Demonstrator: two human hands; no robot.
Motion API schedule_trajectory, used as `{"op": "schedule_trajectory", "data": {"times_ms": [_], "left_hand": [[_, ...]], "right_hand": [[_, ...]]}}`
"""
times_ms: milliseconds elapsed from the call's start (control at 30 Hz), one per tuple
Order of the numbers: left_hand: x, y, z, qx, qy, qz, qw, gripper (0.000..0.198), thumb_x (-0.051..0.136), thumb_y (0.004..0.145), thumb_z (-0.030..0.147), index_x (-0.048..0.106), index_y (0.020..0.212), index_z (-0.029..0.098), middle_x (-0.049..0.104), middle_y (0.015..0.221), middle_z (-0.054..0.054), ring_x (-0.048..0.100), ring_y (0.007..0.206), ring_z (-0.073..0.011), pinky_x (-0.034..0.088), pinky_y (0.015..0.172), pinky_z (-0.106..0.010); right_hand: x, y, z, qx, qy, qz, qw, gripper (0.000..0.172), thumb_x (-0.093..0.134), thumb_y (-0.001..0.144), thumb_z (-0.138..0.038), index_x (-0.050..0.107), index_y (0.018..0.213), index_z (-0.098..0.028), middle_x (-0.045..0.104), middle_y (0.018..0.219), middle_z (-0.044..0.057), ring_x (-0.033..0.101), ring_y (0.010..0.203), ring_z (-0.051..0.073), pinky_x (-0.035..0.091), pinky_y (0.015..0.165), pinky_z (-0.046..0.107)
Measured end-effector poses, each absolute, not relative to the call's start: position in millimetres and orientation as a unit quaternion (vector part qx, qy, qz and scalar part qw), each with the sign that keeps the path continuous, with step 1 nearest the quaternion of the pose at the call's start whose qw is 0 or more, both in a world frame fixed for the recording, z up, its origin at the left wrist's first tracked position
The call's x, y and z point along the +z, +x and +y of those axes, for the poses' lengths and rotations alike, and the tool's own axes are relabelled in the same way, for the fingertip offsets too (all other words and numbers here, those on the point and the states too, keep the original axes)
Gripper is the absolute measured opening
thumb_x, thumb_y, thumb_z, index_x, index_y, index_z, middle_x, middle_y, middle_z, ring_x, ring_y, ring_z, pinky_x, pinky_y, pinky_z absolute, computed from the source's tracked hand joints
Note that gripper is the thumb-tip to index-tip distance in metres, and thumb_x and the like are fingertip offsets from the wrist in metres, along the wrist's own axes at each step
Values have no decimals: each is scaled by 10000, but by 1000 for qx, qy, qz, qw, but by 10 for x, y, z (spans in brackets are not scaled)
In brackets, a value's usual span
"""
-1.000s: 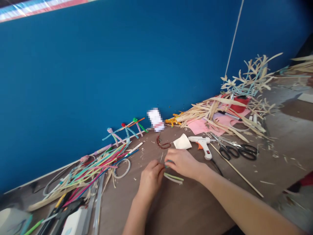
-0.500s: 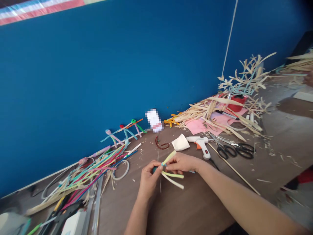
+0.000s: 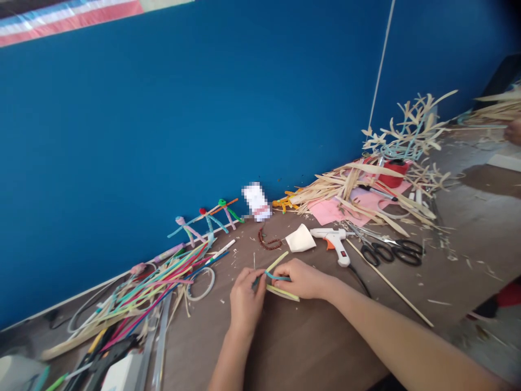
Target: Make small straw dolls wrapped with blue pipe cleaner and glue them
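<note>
My left hand (image 3: 247,296) pinches a small bundle of yellow pipe cleaners (image 3: 284,294) over the table, its fingers closed round their joint. One yellow end points up and away, while two others stick out to the right below my right hand. A blue pipe cleaner (image 3: 278,277) curves from that joint to my right hand (image 3: 301,278), whose thumb and fingers are closed on it. Something dark teal shows between my left fingers, partly hidden. Just beyond my hands lie a folded white cloth or paper pad (image 3: 300,238) and a white glue gun (image 3: 336,243).
Loose coloured pipe cleaners (image 3: 163,282) lie at left. Small pipe-cleaner figures (image 3: 208,220) lean on the blue wall. Scissors (image 3: 393,252), a thin stick (image 3: 391,283) and dried strips (image 3: 345,182) are at right. Part of another person's hand (image 3: 513,132) shows at the far right edge.
My right hand has shifted slightly, and the blue pipe cleaner now shows as a curve between my hands. The yellow ends below have drawn closer together.
</note>
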State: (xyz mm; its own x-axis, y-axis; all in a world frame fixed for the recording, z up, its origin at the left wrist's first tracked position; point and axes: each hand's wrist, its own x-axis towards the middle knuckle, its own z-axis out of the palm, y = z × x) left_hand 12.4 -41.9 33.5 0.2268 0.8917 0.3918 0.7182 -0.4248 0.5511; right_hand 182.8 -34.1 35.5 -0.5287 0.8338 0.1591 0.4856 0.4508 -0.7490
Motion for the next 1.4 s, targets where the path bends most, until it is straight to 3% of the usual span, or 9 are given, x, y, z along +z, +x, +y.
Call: {"op": "schedule_trajectory", "data": {"times_ms": [167,267,433,600,733,967,1167,1400], "left_hand": [[379,132,-463,269,816,511,36,206,419,791,221,619,837,196,554,759,-50,516,726,-164,403,606,-240],[420,140,-475,246,837,487,42,210,419,796,218,623,842,199,540,739,-50,502,719,-165,394,606,-240],[457,117,-459,280,842,413,205,196,440,797,222,631,825,186,538,745,-50,502,723,-150,393,656,-246],[393,76,-429,378,751,399,367,137,529,750,239,630,745,146,523,704,-35,491,677,-134,381,626,-235],[326,87,-422,440,673,402,437,134,561,725,260,607,707,135,506,686,-19,475,642,-118,380,602,-224],[317,117,-403,414,706,488,302,183,515,751,260,626,845,150,568,748,-37,523,714,-146,397,667,-252],[326,93,-404,350,768,508,171,195,460,776,239,629,833,159,558,748,-50,524,727,-161,408,681,-284],[437,109,-458,251,840,472,92,214,415,793,202,625,832,202,550,750,-53,492,747,-173,397,658,-280]], "right_hand": [[463,1864,-374,224,-415,-835,284,188,457,795,-231,627,831,-162,648,765,45,551,695,142,354,634,221],[510,1925,-343,213,-426,-817,324,156,488,783,-236,624,831,-178,644,763,31,555,700,136,368,658,225],[460,2004,-229,309,-421,-768,369,140,546,733,-261,642,745,-159,630,746,28,547,698,132,390,642,220],[329,2016,-152,525,-400,-685,307,213,528,726,-306,638,739,-123,550,538,-18,449,429,65,318,412,172],[317,1975,-196,621,-364,-635,279,211,538,714,-326,610,748,-130,516,540,-37,393,352,30,269,345,146],[254,1877,-249,528,-362,-719,271,209,483,753,-284,584,666,-122,488,514,-40,414,424,55,315,426,162],[304,1863,-306,404,-383,-784,276,190,502,732,-267,596,644,-128,501,551,-35,381,496,66,278,464,169],[506,1915,-361,291,-435,-792,314,163,493,753,-233,637,755,-157,628,685,18,522,624,118,344,571,197]]}}
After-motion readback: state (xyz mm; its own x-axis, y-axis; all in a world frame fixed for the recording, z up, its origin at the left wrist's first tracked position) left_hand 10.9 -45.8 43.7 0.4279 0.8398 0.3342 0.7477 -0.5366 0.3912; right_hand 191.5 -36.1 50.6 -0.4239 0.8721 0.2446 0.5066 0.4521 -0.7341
